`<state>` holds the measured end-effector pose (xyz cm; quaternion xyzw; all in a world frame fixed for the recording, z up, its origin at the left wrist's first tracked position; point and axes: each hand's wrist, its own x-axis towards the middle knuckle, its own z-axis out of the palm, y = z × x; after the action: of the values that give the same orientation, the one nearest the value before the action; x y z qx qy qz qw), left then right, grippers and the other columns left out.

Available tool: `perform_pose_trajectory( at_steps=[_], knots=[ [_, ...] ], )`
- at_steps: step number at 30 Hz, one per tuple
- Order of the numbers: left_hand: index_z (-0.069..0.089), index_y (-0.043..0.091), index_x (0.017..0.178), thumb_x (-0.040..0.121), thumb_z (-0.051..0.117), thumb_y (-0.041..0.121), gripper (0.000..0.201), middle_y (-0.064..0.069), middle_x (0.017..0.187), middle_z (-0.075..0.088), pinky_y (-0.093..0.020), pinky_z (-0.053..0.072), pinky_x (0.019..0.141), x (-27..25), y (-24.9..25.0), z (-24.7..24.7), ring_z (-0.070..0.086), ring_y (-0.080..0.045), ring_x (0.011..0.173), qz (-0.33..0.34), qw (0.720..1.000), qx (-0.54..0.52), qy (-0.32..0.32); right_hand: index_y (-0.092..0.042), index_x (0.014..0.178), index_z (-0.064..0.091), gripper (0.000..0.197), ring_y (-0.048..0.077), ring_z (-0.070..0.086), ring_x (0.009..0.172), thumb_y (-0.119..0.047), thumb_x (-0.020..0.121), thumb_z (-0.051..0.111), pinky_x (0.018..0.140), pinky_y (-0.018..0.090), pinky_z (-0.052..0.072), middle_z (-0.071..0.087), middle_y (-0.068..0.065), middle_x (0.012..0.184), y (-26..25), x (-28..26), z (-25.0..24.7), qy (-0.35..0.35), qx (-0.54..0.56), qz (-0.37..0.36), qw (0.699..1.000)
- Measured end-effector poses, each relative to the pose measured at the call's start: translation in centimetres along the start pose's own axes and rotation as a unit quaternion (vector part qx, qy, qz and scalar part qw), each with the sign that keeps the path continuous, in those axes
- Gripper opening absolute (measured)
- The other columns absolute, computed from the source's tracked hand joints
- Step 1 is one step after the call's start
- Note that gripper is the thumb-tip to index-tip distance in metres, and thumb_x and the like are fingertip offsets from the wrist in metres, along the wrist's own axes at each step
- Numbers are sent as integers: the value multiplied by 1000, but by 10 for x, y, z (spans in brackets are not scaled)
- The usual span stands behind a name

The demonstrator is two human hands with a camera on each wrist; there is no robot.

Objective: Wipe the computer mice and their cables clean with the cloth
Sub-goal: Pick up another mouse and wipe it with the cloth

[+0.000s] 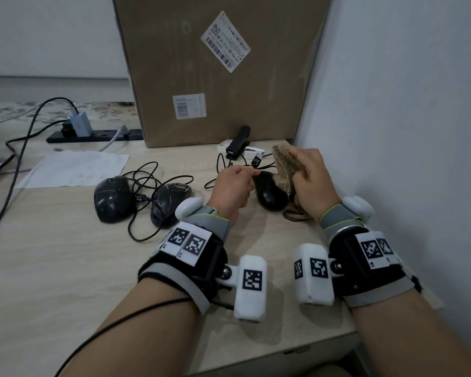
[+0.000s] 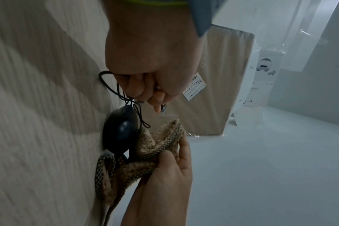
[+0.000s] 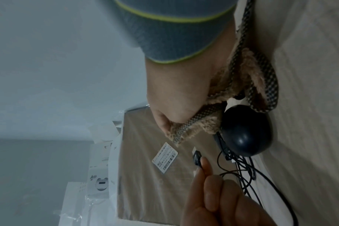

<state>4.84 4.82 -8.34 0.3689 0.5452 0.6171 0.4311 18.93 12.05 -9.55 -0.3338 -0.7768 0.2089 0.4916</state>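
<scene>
A black mouse (image 1: pixel 271 193) lies on the desk between my hands. My left hand (image 1: pixel 249 174) pinches its thin black cable just behind the USB plug (image 1: pixel 256 160) and holds it up off the desk. In the left wrist view the plug (image 2: pixel 163 108) sticks out past my curled fingers above the mouse (image 2: pixel 120 131). My right hand (image 1: pixel 299 170) grips a tan fleecy cloth (image 1: pixel 283 164) with a checked border, draped against the mouse's right side. The right wrist view shows the cloth (image 3: pixel 195 126) touching the mouse (image 3: pixel 246 134). Two more black mice (image 1: pixel 113 198) (image 1: pixel 167 204) sit to the left with tangled cables.
A tall cardboard box (image 1: pixel 223 63) stands at the back. A white wall (image 1: pixel 405 131) runs close along the right. A black clip-like device (image 1: pixel 238 142) lies before the box. A power strip (image 1: pixel 93 134) and a white sheet (image 1: pixel 74 168) lie at the left.
</scene>
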Motion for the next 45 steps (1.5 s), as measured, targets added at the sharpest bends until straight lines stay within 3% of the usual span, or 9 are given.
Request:
perform_pose_trajectory(
  at_steps=[8, 15, 18, 26, 32, 34, 39, 43, 45],
  knots=[
    [60, 15, 77, 96, 45, 13, 25, 11, 38, 37, -15, 18, 35, 5, -4, 2, 26, -4, 31, 23, 999, 38, 26, -9, 125, 56, 54, 11, 43, 100, 1, 77, 32, 88, 0, 27, 43, 14, 112, -6, -2, 6, -92, -74, -91, 989],
    [57, 15, 73, 95, 47, 12, 25, 10, 37, 35, -15, 18, 36, 9, -6, 2, 26, -6, 32, 39, 997, 55, 32, -25, 132, 49, 66, 27, 48, 98, -31, 74, 17, 85, 37, 44, 46, 13, 109, -7, -2, 8, -148, -152, -59, 976],
    [60, 15, 75, 96, 46, 11, 25, 12, 35, 32, -16, 17, 37, 10, -6, 2, 24, -6, 33, 38, 998, 51, 21, -26, 134, 47, 63, 31, 48, 96, -20, 76, 21, 83, 45, 45, 46, 13, 103, -6, -2, 7, -140, -170, -45, 974],
    [62, 11, 90, 99, 42, 11, 22, 12, 41, 27, -13, 15, 34, 7, -2, -3, 21, -3, 33, 17, 999, -24, -18, -23, 126, 56, 58, 29, 48, 93, -29, 79, 24, 76, 40, 43, 45, 9, 96, -9, -6, 8, -133, -168, -14, 977],
    [61, 9, 102, 99, 39, 11, 22, 13, 41, 28, -15, 16, 34, 9, -2, -7, 21, -3, 34, -10, 998, -51, -27, -18, 131, 51, 58, 21, 49, 90, -7, 77, 34, 78, 25, 36, 44, 7, 94, -4, -1, 6, -38, -86, 45, 995],
    [60, 8, 102, 98, 38, 12, 22, 13, 40, 28, -15, 15, 34, 12, -3, -10, 21, -3, 33, -24, 997, -71, -9, -16, 128, 54, 57, 16, 48, 93, -16, 75, 34, 81, 18, 33, 50, 7, 96, -10, 1, 5, 12, -6, 85, 996],
    [60, 12, 95, 99, 39, 18, 22, 12, 41, 29, -16, 15, 34, 12, -5, -9, 20, -3, 35, -23, 997, -72, -6, -23, 107, 59, 32, 3, 56, 83, -42, 82, 60, 83, 26, 47, 61, -9, 93, -18, -2, 3, 71, 86, 107, 988],
    [62, 11, 91, 99, 42, 16, 21, 4, 55, 42, -16, 17, 35, 12, -6, -7, 25, -4, 38, -15, 998, -57, -7, -19, 117, 58, 33, 14, 60, 99, -18, 84, 59, 94, 35, 48, 63, 1, 109, -13, 0, 4, 94, 100, 78, 987],
    [61, 9, 91, 98, 44, 14, 19, 1, 64, 51, -15, 19, 36, 11, -6, -6, 31, -5, 40, -12, 998, -56, -5, -15, 123, 56, 39, 15, 54, 108, -5, 86, 55, 101, 26, 41, 56, 3, 114, -10, 1, 5, 77, 82, 62, 992]
  ],
)
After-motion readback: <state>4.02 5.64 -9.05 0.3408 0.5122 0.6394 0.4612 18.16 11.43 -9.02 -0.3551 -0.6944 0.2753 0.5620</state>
